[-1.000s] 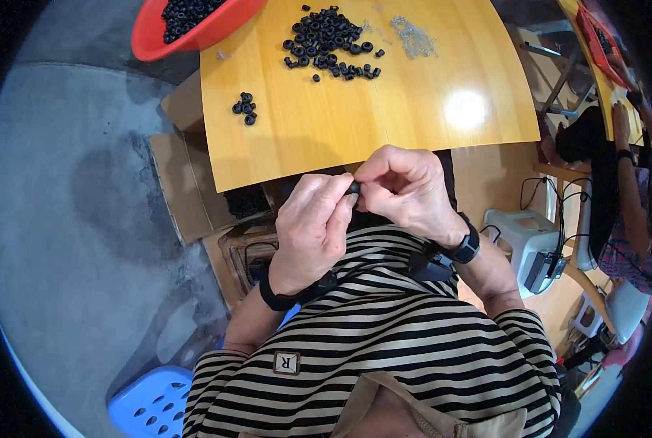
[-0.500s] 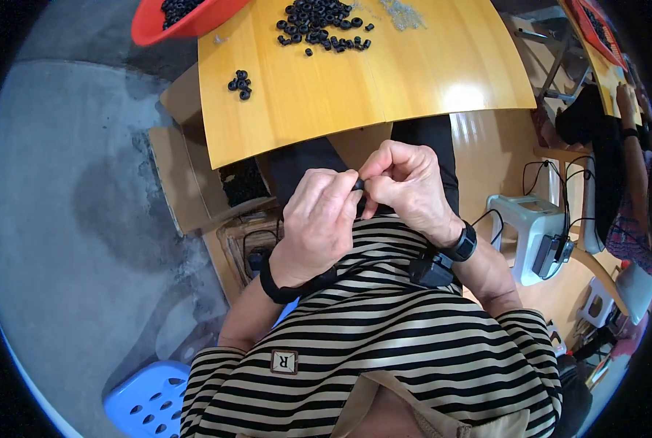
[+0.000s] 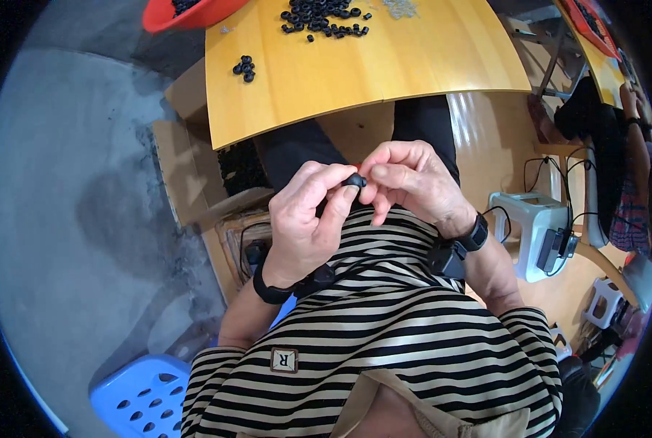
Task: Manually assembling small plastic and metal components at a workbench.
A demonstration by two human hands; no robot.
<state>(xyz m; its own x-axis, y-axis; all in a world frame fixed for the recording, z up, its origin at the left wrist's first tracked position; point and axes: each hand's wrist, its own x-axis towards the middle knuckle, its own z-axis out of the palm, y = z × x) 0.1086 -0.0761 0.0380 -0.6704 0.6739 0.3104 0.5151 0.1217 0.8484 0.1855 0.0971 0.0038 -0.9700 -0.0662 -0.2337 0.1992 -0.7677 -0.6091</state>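
Note:
My left hand pinches a small round black rubber piece between thumb and forefinger, above my lap and in front of my striped shirt. Close against its right side is my right hand, fingers curled and thumb bent over them. Whatever those right fingertips may hold is too small or hidden to make out. On the yellow wooden table ahead lies a pile of similar black pieces. A smaller cluster of black pieces rests nearer the table's left edge.
A red basin with black pieces stands at the far left. Grey scraps lie at the table's back. Below it is an open cardboard box holding dark pieces. A white stool with cables stands right; another person's arm shows beyond.
My hands have turned and opened up slightly, so more of the black piece shows in the left fingers. The right thumb has lifted back. The table sits a little higher in view.

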